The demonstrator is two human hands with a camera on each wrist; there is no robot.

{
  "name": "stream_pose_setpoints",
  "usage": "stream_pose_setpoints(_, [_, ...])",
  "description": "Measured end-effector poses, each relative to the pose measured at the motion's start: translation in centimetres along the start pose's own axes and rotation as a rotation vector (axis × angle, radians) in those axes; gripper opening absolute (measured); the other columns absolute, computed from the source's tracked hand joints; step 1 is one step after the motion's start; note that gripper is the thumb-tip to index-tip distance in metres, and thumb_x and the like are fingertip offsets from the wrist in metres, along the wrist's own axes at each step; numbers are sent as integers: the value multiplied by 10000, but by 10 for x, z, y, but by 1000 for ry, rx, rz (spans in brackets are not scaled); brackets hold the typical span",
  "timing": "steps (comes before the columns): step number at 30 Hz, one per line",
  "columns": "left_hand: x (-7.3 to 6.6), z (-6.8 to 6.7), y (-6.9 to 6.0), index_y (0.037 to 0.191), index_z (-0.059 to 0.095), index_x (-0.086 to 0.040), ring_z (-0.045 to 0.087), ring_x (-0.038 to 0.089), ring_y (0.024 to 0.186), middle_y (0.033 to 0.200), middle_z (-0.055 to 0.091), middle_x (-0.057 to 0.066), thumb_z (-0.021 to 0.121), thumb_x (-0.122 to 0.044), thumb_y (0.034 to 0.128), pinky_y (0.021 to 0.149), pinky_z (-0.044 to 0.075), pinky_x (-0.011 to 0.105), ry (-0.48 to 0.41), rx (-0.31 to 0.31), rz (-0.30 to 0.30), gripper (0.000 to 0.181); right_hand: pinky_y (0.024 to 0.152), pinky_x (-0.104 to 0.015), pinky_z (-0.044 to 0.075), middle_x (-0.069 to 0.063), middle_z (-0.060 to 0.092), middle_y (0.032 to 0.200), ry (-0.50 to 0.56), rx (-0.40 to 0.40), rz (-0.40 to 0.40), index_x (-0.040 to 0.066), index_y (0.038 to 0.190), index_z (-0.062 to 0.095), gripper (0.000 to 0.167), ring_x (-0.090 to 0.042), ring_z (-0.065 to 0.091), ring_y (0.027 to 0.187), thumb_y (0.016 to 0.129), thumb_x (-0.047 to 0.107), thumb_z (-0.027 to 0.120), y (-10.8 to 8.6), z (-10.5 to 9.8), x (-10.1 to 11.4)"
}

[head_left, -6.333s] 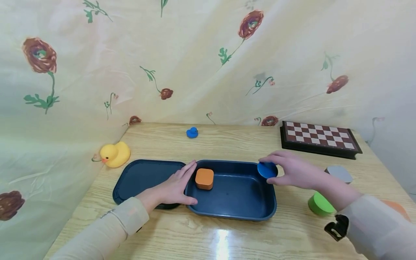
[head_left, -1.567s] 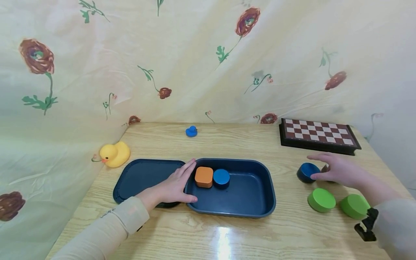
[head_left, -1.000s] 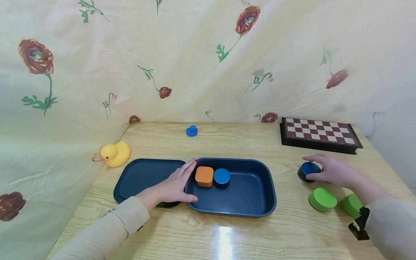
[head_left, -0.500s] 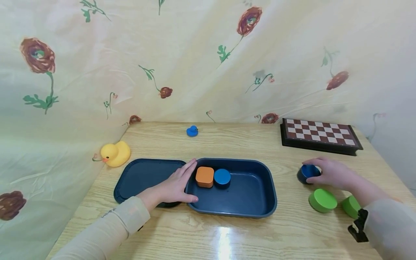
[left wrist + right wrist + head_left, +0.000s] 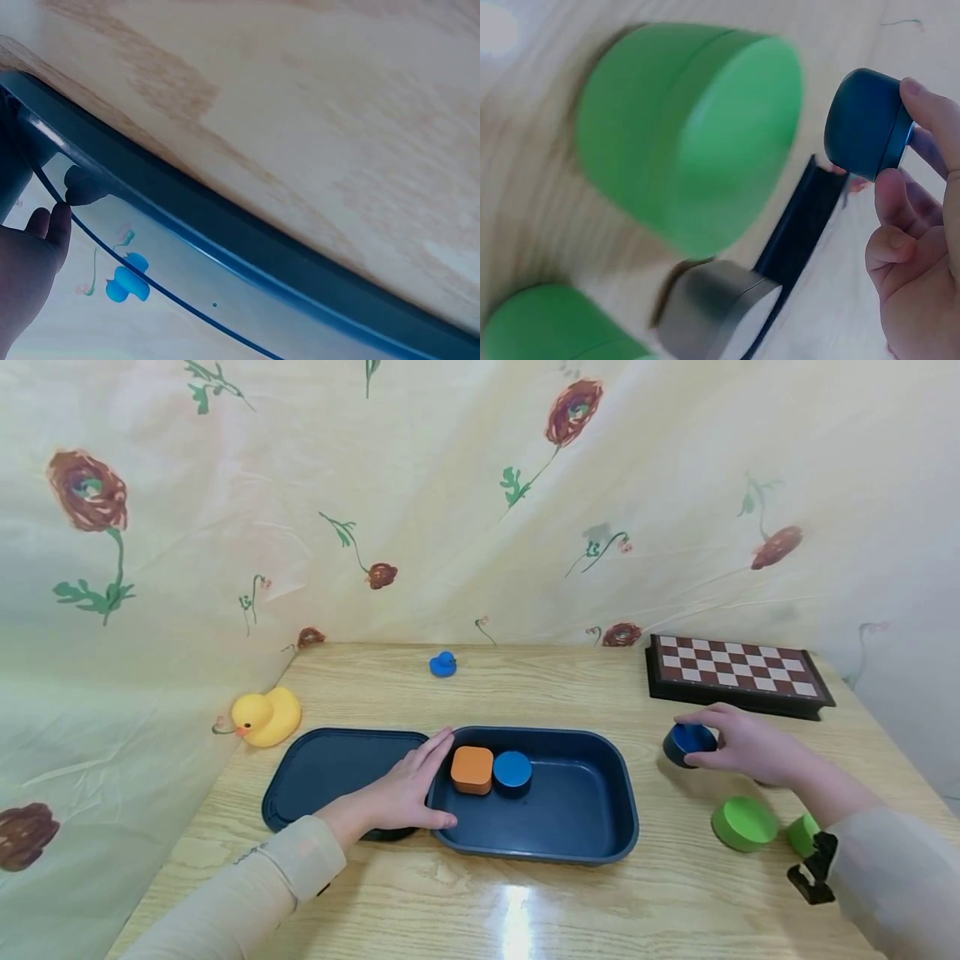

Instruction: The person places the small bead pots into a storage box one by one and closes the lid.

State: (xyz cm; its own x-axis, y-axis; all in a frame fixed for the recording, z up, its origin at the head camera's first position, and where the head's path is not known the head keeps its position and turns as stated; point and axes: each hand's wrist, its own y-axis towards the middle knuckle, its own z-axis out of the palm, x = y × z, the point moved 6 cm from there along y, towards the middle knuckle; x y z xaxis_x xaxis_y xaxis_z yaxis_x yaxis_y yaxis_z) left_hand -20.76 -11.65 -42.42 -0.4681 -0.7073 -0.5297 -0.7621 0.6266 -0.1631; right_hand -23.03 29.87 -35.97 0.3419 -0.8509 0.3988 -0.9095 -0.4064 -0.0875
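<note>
My right hand (image 5: 750, 743) pinches a small round dark blue lidded tin (image 5: 688, 743) between thumb and fingers, slightly above the table right of the box. In the right wrist view the blue tin (image 5: 866, 124) is held at its lid. My left hand (image 5: 405, 785) lies with straight, spread fingers on the left rim of the open dark blue rectangular box (image 5: 570, 802). Inside the box, an orange rounded-square tin (image 5: 472, 770) and a round blue tin (image 5: 513, 774) stand side by side at the left end. The left wrist view shows fingertips (image 5: 60, 225) at the box's edge.
Two green tins (image 5: 745, 823) (image 5: 562, 330) and a grey tin (image 5: 712, 307) stand near my right forearm. A dark lid (image 5: 337, 777) lies left of the box. Behind are a yellow duck (image 5: 266, 717), a small blue duck (image 5: 443, 664) and a chessboard case (image 5: 738, 677).
Earlier my right hand carried one blue tin over the box's right end; it now stands beside the orange tin. The hand then took another blue tin, lifting it leftward. The left hand stayed.
</note>
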Motion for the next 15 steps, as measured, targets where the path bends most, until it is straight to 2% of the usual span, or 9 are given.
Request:
stream_pose_setpoints(4, [-1,-1,-1,1509,-91,-186,109,333,1390,1546,-153,-82,650,-524,814,1079,155,535,-7,1,1,1071,597,-293,458,-225,513,1127,-39,-37,-43,-1,1249,575,596,-139,516,712,800,354,739,7,-7,16])
stream_pose_setpoints(7, [-1,-1,0,1510,-87,-185,117,335,1387,1549,-150,-75,651,-525,813,1079,158,534,0,-4,0,1071,562,-279,431,-189,525,1122,-59,-53,-62,21,1247,590,595,-120,495,682,797,382,736,13,-11,27])
stream_pose_setpoints(15, [-1,0,0,1510,-88,-194,126,333,1385,1547,-152,-84,650,-534,811,1079,165,530,7,-1,-7,1071,575,-285,429,-159,541,1121,-52,-71,-109,47,1219,621,547,-139,490,703,793,369,744,23,-16,56])
